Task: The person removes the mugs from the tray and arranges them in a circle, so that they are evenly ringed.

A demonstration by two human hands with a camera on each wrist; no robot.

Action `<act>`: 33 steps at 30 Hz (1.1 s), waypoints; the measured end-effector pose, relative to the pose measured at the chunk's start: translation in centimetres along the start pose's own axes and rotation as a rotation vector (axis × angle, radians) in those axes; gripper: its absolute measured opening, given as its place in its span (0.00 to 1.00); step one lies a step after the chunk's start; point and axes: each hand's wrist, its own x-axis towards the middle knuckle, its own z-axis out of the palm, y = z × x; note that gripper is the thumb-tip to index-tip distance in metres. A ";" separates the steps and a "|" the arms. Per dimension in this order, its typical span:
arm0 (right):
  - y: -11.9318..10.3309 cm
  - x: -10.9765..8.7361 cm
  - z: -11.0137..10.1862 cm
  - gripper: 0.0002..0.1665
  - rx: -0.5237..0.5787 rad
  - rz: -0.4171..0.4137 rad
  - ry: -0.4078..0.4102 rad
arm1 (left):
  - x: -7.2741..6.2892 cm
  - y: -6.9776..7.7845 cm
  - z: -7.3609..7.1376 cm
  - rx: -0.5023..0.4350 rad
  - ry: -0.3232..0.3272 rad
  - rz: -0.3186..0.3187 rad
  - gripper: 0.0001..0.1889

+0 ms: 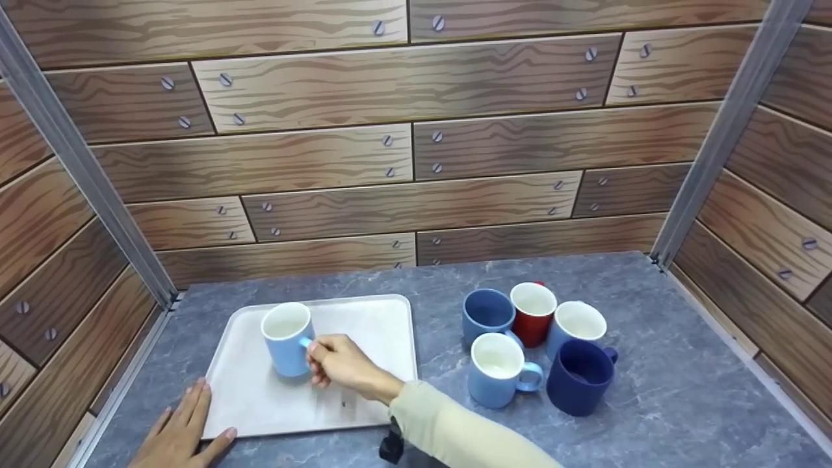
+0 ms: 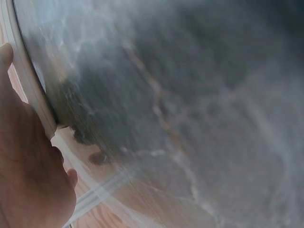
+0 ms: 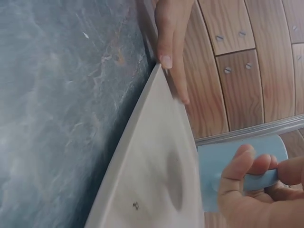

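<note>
A light blue mug (image 1: 286,348) with a white inside stands upright over the left half of a white tray (image 1: 364,318). My right hand (image 1: 344,364) grips its handle from the right; in the right wrist view the fingers of that right hand (image 3: 256,190) curl round the handle of the mug (image 3: 213,164). I cannot tell whether the mug's base touches the tray. At the tray's near left corner my left hand (image 1: 179,426) lies with straight, spread fingers, touching the edge. The left wrist view shows part of this left hand (image 2: 33,166) beside the tray rim.
Right of the tray, a cluster of mugs stands on the grey marbled table (image 1: 676,364): a medium blue mug (image 1: 478,328), a red mug (image 1: 533,328), two light blue mugs (image 1: 491,387) and a dark blue mug (image 1: 578,390). Wood-patterned walls (image 1: 416,149) enclose the table.
</note>
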 end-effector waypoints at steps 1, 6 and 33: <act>0.0 -0.3 -0.2 0.20 -0.003 0.001 -0.004 | 0.0 0.0 0.0 0.001 0.006 0.005 0.63; -0.2 -1.7 -1.6 0.20 -0.041 -0.016 -0.016 | 0.1 0.3 -0.3 -0.021 0.004 0.020 0.62; -1.7 -6.9 -5.9 0.23 -0.023 -0.098 -0.132 | -0.4 0.0 -0.3 0.007 -0.019 0.010 0.61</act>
